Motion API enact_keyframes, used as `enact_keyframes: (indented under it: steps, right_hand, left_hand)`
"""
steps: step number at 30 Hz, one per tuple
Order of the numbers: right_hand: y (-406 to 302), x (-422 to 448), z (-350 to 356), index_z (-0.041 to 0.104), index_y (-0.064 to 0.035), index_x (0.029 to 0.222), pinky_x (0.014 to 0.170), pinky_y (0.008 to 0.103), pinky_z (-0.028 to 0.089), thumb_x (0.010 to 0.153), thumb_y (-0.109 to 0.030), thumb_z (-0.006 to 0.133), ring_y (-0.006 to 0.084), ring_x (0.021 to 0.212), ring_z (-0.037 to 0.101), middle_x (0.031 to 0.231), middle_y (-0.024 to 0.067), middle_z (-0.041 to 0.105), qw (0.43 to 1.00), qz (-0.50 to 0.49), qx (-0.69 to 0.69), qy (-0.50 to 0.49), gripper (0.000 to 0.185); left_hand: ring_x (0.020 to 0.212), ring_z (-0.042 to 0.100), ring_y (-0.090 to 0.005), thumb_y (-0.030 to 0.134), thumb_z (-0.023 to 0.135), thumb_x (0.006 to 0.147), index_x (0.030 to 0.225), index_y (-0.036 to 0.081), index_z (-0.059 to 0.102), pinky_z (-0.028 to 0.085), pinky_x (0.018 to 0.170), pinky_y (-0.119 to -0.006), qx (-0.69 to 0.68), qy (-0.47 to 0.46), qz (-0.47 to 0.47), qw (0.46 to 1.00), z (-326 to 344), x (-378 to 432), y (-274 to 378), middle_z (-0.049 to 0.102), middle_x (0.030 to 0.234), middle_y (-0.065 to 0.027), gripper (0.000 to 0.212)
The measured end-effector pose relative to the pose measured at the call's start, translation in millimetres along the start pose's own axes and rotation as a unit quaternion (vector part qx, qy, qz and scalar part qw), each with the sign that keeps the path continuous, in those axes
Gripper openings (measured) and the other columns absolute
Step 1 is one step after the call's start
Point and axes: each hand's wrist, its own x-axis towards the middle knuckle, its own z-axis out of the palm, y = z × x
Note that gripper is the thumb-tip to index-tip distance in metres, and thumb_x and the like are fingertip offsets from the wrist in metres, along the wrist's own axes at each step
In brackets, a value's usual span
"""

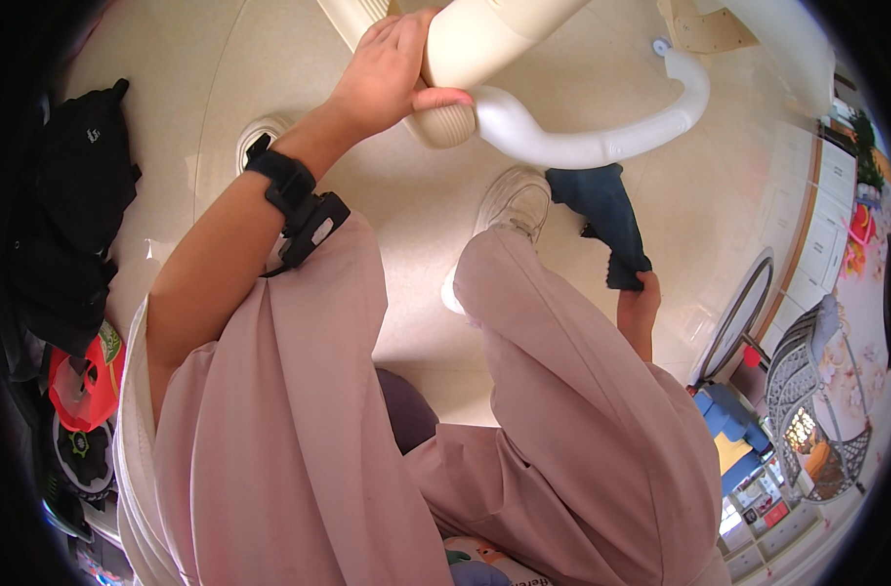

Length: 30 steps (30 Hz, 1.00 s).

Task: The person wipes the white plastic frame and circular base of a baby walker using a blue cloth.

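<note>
My left hand grips a thick cream plastic bar, the fingers over its far side and the thumb along its near end. Just below the thumb is the ribbed cream end of a plastic part. From beside it a curved white plastic tube bends away to the right. Low at my right side, my right hand pinches one end of a dark blue cloth. The cloth hangs or lies beside my right shoe; I cannot tell whether it touches the floor.
Black bags and a red plastic bag line the left side of the tiled floor. At the right are an oval framed mirror, a hanging wicker chair and white cabinets. A wooden piece stands at the upper right.
</note>
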Motion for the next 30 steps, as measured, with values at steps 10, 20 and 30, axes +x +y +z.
enact_keyframes:
  steps: [10,20,30]
  right_hand:
    - [44.4,-32.2,30.5,0.054,-0.0012,0.116,0.096,0.0413,0.043,0.090,-0.027,0.054,0.0255,0.106,0.058,0.114,0.0097,0.062,0.933,0.313,0.147,-0.102,0.037]
    - [87.4,-3.2,12.2,0.059,-0.0055,0.106,0.093,0.0382,0.044,0.089,-0.029,0.058,0.0211,0.102,0.058,0.108,0.0081,0.064,0.896,0.323,0.246,-0.182,0.029]
    - [78.4,3.0,30.2,0.063,-0.0098,0.088,0.071,0.0291,0.051,0.087,-0.017,0.060,0.0169,0.081,0.062,0.092,0.0065,0.067,0.933,0.304,0.168,-0.098,0.008]
  left_hand:
    - [0.115,0.046,-0.0394,0.061,0.068,0.066,0.132,-0.001,0.034,0.033,0.102,-0.047,-0.013,0.002,0.005,1.000,0.1,1.1,2.9,0.052,0.116,-0.0208,0.097]
    - [0.111,0.049,-0.0393,0.062,0.067,0.067,0.131,-0.002,0.035,0.034,0.101,-0.046,-0.008,-0.004,0.003,1.000,-3.7,1.1,3.5,0.054,0.113,-0.0215,0.097]
    - [0.109,0.051,-0.0386,0.062,0.068,0.066,0.129,-0.002,0.036,0.035,0.101,-0.046,-0.011,0.000,0.010,1.000,-3.2,2.8,4.4,0.055,0.112,-0.0219,0.095]
